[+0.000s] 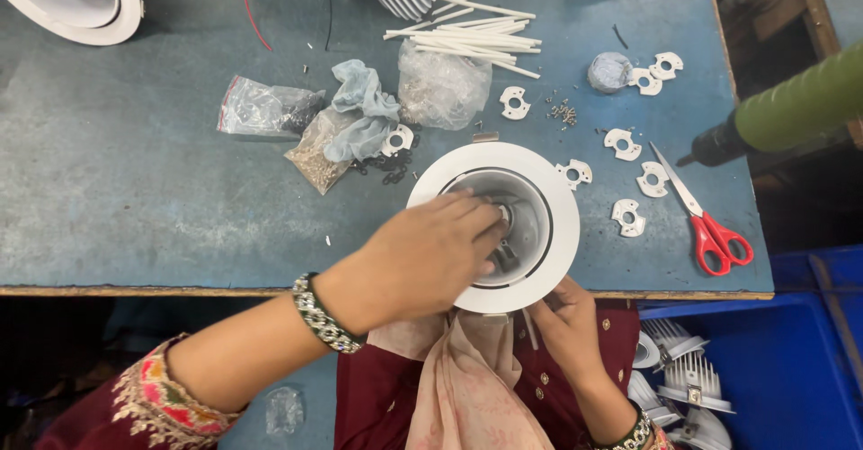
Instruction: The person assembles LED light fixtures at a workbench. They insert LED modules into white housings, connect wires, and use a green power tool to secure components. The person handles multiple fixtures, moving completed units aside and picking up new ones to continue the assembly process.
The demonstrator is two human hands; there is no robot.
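Observation:
A round white downlight housing [548, 185] with a shiny inner reflector rests at the near edge of the blue-grey workbench [117, 171]. My left hand [418, 257] reaches into its bowl, fingertips pressed on a small part at the centre. My right hand [566, 324] grips the housing's near rim from below, thumb against the edge. What my left fingers pinch is hidden. Both wrists wear beaded bracelets.
Red-handled scissors [710, 225] lie to the right among several small white brackets [629, 216]. White sticks [476, 41], plastic bags of small parts [265, 108], a cloth [360, 108] and other housings [76, 0] sit behind. A green-handled tool [791, 108] hangs right. A blue bin [773, 369] holds more fixtures.

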